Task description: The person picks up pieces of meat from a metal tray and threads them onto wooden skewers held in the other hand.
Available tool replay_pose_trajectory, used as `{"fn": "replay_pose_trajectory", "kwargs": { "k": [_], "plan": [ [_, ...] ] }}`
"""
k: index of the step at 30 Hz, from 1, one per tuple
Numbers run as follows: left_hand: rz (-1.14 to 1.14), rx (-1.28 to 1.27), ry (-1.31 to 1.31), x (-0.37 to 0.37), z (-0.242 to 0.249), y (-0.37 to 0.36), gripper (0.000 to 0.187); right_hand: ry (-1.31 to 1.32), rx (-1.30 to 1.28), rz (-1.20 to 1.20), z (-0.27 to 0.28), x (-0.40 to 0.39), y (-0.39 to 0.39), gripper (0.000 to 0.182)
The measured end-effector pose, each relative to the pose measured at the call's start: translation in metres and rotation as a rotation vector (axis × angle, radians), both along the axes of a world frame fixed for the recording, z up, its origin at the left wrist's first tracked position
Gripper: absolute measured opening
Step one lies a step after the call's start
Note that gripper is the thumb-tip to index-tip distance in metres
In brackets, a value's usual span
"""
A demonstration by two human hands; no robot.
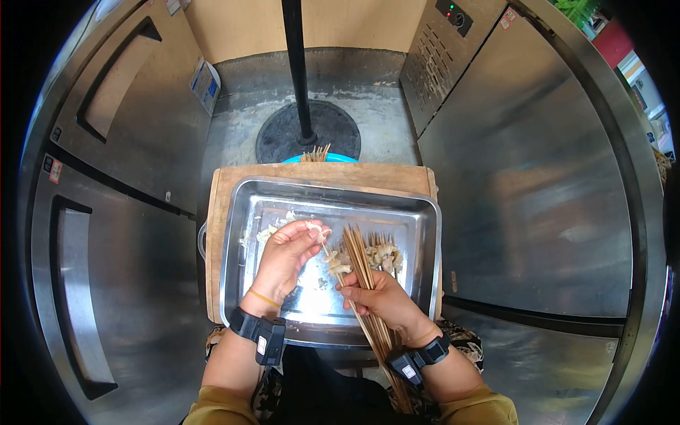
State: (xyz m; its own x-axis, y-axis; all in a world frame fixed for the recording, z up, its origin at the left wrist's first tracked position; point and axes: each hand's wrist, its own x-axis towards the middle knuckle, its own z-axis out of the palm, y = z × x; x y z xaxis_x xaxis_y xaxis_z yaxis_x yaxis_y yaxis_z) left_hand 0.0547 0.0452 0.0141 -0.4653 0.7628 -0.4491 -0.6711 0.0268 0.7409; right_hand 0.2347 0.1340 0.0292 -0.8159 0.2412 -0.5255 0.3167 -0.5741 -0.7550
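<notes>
My left hand (282,256) is closed, pinching a thin pale food piece (317,229) at the upper end of a bamboo skewer. Lower on that skewer, several pale pieces (339,264) are bunched together. My right hand (382,299) grips the skewer's lower part along with a thick bundle of bamboo skewers (359,256), which runs down past my wrist. Both hands are over a shallow metal tray (333,186). Beyond my right hand lie filled skewers (384,256) in the tray. Loose pale shreds (270,228) are scattered at its left side, partly behind my left hand.
The tray rests on a wooden board (216,234). Behind it, more skewers (316,154) stick up from a blue container (343,159). A black pole (297,71) rises from a round base. Steel cabinets stand close on the left (142,255) and right (545,184).
</notes>
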Motion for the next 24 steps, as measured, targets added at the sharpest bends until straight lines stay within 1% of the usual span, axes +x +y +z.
{"fn": "replay_pose_trajectory", "kwargs": {
  "k": [6, 11, 15, 18, 21, 24],
  "plan": [
    [0.026, 0.103, -0.036, 0.012, -0.004, 0.003, 0.013, 0.022, -0.054, -0.009, 0.000, 0.000, 0.002, 0.012],
    [0.051, 0.140, -0.123, 0.016, 0.004, 0.003, 0.010, 0.030, -0.058, -0.052, 0.001, -0.001, 0.002, 0.012],
    [0.046, 0.139, -0.124, 0.017, 0.009, 0.002, 0.010, 0.029, -0.068, -0.013, -0.001, 0.000, 0.005, 0.013],
    [0.030, 0.150, -0.079, 0.017, 0.011, 0.001, 0.010, 0.017, -0.060, -0.027, 0.000, 0.000, 0.004, 0.012],
    [0.026, 0.099, 0.004, 0.019, 0.013, 0.000, 0.010, 0.004, -0.056, -0.030, -0.001, -0.001, 0.004, 0.012],
    [0.016, 0.048, 0.143, 0.022, 0.014, -0.001, 0.010, -0.009, -0.045, -0.043, -0.002, -0.001, 0.003, 0.012]
  ]
}}
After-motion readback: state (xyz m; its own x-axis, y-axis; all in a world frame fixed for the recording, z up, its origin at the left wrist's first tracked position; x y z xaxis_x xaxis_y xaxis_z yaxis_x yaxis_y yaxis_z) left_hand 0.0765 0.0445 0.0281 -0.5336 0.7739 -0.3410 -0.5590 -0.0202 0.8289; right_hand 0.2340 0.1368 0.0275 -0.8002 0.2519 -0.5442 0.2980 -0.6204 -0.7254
